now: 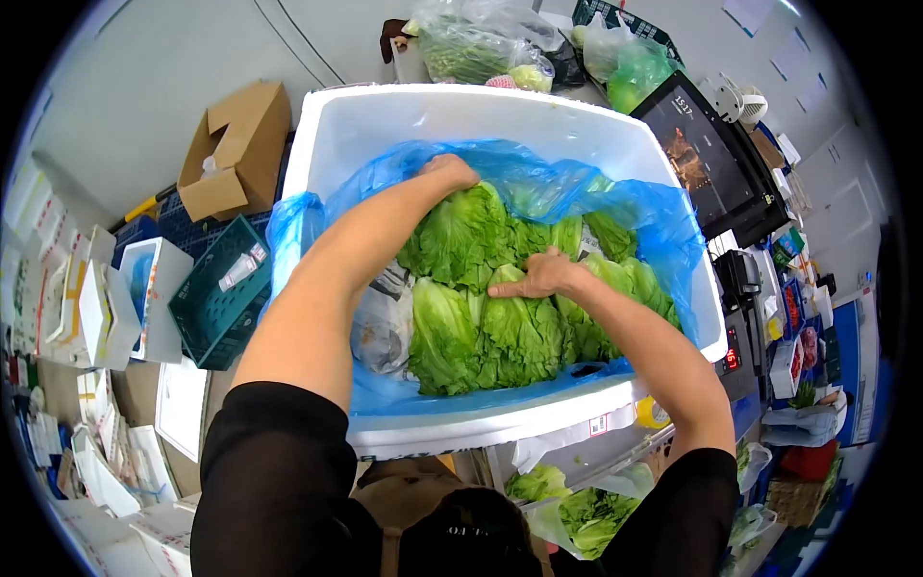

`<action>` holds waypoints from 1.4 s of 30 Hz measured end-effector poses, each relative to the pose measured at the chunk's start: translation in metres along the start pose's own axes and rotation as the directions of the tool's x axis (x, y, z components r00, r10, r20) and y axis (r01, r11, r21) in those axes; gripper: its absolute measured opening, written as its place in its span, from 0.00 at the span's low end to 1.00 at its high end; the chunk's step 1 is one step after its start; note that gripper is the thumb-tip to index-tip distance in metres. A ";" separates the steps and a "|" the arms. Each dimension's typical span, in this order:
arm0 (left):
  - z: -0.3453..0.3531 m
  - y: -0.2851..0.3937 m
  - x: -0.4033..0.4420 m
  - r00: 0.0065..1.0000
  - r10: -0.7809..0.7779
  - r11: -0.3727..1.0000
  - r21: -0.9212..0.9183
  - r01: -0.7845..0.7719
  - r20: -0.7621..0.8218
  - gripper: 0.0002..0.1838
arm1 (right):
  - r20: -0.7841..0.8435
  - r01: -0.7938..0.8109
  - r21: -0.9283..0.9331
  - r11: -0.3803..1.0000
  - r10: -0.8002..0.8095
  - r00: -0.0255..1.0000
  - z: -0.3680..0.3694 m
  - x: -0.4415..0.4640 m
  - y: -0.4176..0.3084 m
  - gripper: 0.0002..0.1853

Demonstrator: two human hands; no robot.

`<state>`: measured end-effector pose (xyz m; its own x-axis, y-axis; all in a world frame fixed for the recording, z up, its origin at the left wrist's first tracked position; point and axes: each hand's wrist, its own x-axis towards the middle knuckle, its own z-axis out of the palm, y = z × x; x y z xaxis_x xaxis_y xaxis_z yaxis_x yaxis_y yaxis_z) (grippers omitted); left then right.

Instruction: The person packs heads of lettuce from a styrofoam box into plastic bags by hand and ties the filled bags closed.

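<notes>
Several heads of green lettuce (524, 337) lie in a white foam box (490, 423) lined with blue plastic film (639, 207). At the back of the box my left hand (448, 171) bends down over the far edge of a leafy lettuce head (460, 236); its fingertips are hidden behind the leaves. My right hand (546, 276) rests on the lettuce near the middle, thumb stretched out to the left and the other fingers partly sunk between heads. Crumpled newspaper (383, 337) shows at the left inside the box.
Bagged vegetables (471, 53) stand behind the box. A screen (702, 149) is at the right, near a red-digit display (731, 351). On the left are a cardboard box (236, 154) and a green crate (216, 298). Bagged lettuce (596, 514) lies below the box.
</notes>
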<state>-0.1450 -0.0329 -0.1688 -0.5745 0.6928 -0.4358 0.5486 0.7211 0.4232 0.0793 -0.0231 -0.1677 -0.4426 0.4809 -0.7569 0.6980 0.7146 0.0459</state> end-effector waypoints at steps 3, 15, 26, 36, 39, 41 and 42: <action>0.004 -0.004 0.007 0.971 0.094 0.985 0.161 -0.059 -0.220 0.27 | -0.089 -0.048 0.143 0.989 0.061 0.994 0.003 -0.013 -0.002 0.54; -0.065 0.046 -0.135 0.761 0.649 0.721 0.313 -0.618 0.006 0.25 | -0.030 -0.010 0.287 0.958 0.019 0.999 0.002 -0.067 -0.009 0.61; -0.106 -0.033 -0.195 0.662 0.719 0.643 0.160 -0.749 0.212 0.28 | -0.713 0.385 0.215 0.897 -0.125 0.690 0.015 -0.162 0.001 0.41; -0.094 0.012 -0.214 0.556 0.829 0.554 -0.229 -0.801 0.063 0.34 | -0.956 0.983 0.077 -0.165 0.268 0.120 0.023 -0.260 0.085 0.28; -0.080 0.033 -0.234 0.472 0.880 0.474 -0.019 -0.881 0.042 0.31 | -0.901 0.982 -0.026 -0.186 0.431 0.057 0.104 -0.304 0.154 0.30; -0.066 0.048 -0.261 0.379 0.916 0.380 0.022 -0.925 0.132 0.30 | -0.796 0.992 0.000 -0.124 0.600 0.075 0.174 -0.330 0.208 0.31; -0.053 0.057 -0.274 0.307 0.939 0.298 0.074 -0.952 0.153 0.31 | -0.735 0.995 0.001 -0.099 0.675 0.067 0.213 -0.348 0.221 0.31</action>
<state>0.0117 -0.1821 0.0166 0.4323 0.8904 0.1423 0.7552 -0.4438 0.4825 0.5081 -0.1408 -0.0330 0.0275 0.8880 0.4591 -0.5090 0.4077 -0.7581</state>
